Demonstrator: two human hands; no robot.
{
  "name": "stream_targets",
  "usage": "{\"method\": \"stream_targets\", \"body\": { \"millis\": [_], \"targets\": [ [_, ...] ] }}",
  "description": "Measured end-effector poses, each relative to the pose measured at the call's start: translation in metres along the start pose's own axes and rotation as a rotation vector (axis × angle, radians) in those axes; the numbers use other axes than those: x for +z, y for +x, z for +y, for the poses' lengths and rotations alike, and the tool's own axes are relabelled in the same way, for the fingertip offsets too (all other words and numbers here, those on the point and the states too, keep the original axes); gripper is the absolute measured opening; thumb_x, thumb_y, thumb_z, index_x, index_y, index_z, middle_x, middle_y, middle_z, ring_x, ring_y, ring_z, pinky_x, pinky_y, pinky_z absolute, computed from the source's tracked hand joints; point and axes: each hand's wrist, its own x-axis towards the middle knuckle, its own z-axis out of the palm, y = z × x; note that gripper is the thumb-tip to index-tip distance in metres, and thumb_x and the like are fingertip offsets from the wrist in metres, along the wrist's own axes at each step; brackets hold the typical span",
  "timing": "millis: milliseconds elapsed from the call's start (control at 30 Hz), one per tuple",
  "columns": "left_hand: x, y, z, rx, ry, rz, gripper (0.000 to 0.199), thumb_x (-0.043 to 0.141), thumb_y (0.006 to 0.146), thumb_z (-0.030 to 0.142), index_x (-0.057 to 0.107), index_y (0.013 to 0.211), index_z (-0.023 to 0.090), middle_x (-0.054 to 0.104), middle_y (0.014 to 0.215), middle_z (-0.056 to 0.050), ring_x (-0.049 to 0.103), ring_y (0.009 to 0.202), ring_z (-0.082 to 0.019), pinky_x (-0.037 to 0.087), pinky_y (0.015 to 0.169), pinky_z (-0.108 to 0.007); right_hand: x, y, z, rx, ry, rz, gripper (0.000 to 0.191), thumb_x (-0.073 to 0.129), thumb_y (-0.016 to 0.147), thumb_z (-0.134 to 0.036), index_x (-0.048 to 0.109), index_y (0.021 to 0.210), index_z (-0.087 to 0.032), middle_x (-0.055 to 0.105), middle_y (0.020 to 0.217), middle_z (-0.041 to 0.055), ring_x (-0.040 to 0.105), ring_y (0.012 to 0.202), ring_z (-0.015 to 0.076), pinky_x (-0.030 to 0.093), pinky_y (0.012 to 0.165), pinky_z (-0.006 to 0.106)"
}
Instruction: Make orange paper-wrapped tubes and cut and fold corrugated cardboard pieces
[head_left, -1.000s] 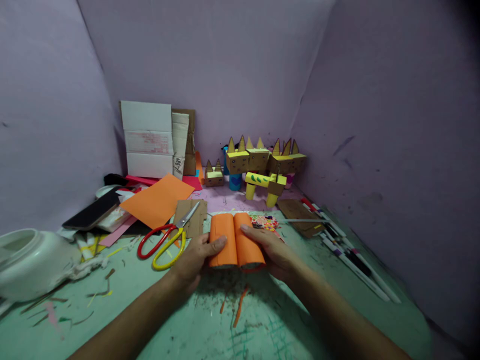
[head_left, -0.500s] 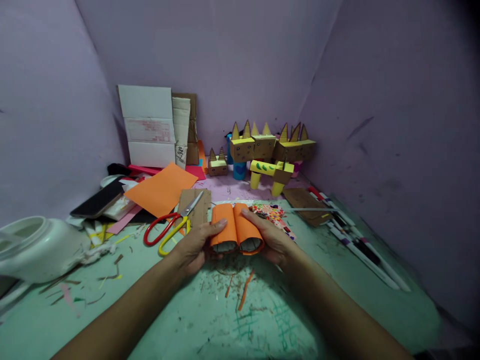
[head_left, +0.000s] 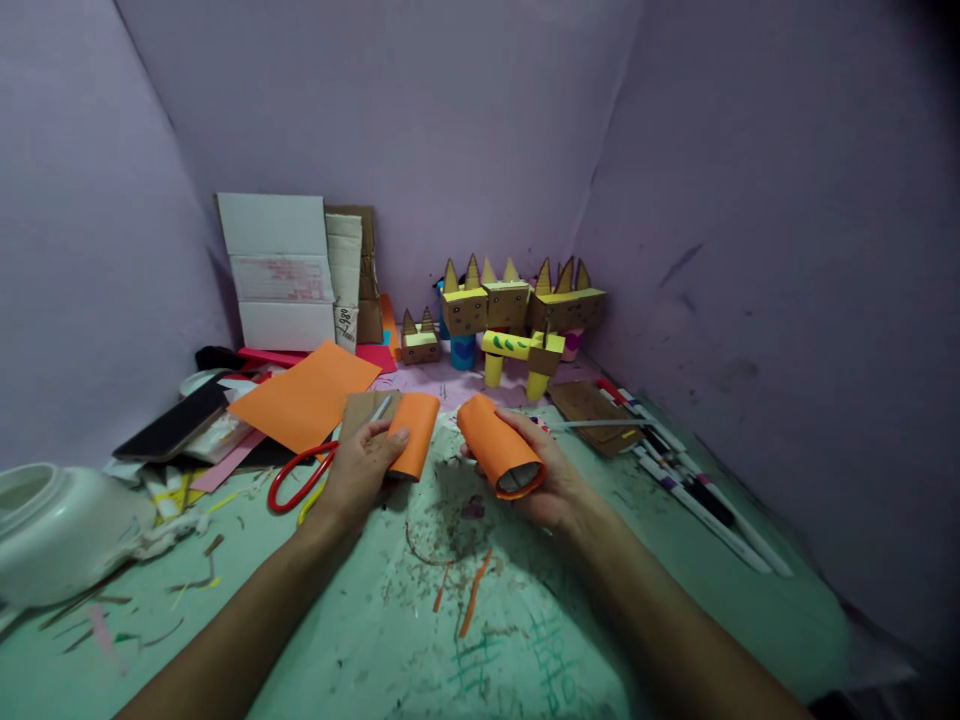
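My left hand (head_left: 364,465) grips an orange paper-covered tube (head_left: 416,435), thumb across its near side. In my right hand (head_left: 544,465) is a second orange paper-covered tube (head_left: 495,440), tilted so its open end faces me. A gap separates the two tubes above the green tabletop (head_left: 540,580). Scissors (head_left: 300,480) with a red and a yellow handle lie by my left hand, partly hidden by it. A piece of brown cardboard (head_left: 364,410) lies under the blades. Thin orange paper strips (head_left: 474,595) rest on the table below the tubes.
Cardboard animal figures (head_left: 506,305) stand at the back beside a yellow tube figure (head_left: 517,348). On the left are an orange sheet (head_left: 307,395), a black phone-like slab (head_left: 172,420) and a white pot (head_left: 67,530). Markers (head_left: 697,490) and flat cardboard (head_left: 596,415) lie on the right.
The two orange tubes, side by side before, are now apart. My left hand has moved left with one, now over part of the scissors; the right tube has tilted. The whole view has shifted slightly.
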Motion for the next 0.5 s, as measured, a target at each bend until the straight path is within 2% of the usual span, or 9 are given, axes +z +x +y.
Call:
{"method": "stream_targets", "body": {
  "millis": [167,300,367,500],
  "targets": [
    [0.0022,-0.0012,0.0002,0.032,0.039,0.015,0.053,0.077,0.061,0.038,0.055,0.103,0.013,0.062,0.065,0.001,0.056,0.051,-0.013,0.042,0.047,-0.022,-0.0016,0.0021,-0.0005,0.037,0.091,-0.022,0.026,0.052,0.089,-0.031,0.058,0.101,-0.009,0.069,0.069,0.0079,0.066,0.056,0.0165,0.054,0.052,0.025],
    [0.0041,-0.0052,0.0045,0.065,0.108,0.045,0.056,0.079,0.058,0.026,0.053,0.106,0.013,0.054,0.049,0.008,0.049,0.043,-0.011,0.033,0.041,-0.019,-0.0021,0.004,0.0004,0.023,0.137,-0.029,0.023,0.05,0.091,-0.029,0.059,0.097,-0.008,0.07,0.072,0.0081,0.069,0.065,0.0167,0.056,0.065,0.027],
    [0.0054,-0.0071,0.0059,0.082,0.106,0.055,0.054,0.078,0.058,0.02,0.053,0.106,0.014,0.056,0.053,0.007,0.053,0.047,-0.012,0.035,0.043,-0.018,-0.0007,0.0025,0.0001,-0.001,0.142,-0.028,0.019,0.05,0.09,-0.026,0.059,0.095,-0.01,0.07,0.072,0.0068,0.068,0.064,0.0159,0.056,0.066,0.028],
    [0.0081,-0.0085,0.0058,0.072,0.032,0.048,0.047,0.076,0.062,0.016,0.053,0.104,0.015,0.065,0.074,0.0,0.062,0.063,-0.014,0.045,0.052,-0.02,0.0014,-0.0013,-0.0003,-0.056,0.108,-0.033,0.015,0.058,0.083,-0.022,0.059,0.094,-0.012,0.07,0.073,0.0049,0.066,0.062,0.0156,0.056,0.064,0.028]
  ]
}}
